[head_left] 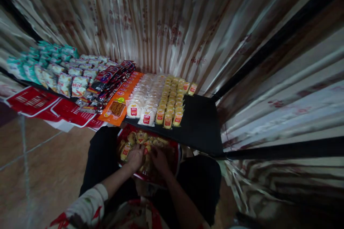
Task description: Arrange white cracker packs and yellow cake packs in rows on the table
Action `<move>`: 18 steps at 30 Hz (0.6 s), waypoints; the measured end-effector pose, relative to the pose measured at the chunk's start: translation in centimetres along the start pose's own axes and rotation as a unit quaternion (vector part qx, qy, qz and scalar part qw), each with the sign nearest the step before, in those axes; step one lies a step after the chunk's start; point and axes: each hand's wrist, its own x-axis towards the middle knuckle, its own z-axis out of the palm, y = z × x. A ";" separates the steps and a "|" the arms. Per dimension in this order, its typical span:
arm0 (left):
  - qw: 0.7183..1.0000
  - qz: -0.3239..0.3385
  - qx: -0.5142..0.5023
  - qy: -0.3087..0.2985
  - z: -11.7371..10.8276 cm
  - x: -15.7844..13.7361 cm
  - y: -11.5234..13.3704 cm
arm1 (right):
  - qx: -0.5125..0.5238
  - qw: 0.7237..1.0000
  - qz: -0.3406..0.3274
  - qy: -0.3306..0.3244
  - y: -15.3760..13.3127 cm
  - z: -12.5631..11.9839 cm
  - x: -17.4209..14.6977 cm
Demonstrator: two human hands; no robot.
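Note:
Between my knees stands a red box (177,157) holding several yellow-brown wrapped snack cakes (125,151) with red labels. My left hand (136,157) reaches into it, its fingers bent over the packets. Opposite, my right hand (159,159) is also inside, with its fingers curled. A wrapped snack cake (147,150) shows between the fingertips of both hands, which appear closed on its two sides. In the dim light the exact finger contact is hard to see.
A black shelf (200,125) lies just beyond the box. It carries rows of yellow snack cakes (168,118), white packets (147,114), an orange pack (116,109), dark packets (107,78), white bags (80,85) and green bags (32,71). Black bars and striped curtain surround it.

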 end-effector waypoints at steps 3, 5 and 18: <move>0.999 0.043 -0.010 0.003 -1.6 -0.5 0.0 | -0.069 0.997 -0.006 0.045 -1.2 -1.4 -0.8; 0.996 0.086 0.005 0.002 -3.0 -0.7 0.2 | -0.111 0.990 -0.038 0.073 -2.1 -2.5 -1.3; 0.942 0.327 0.035 0.070 -10.9 -2.0 5.5 | 0.033 0.993 -0.114 0.016 -5.5 -10.1 -4.5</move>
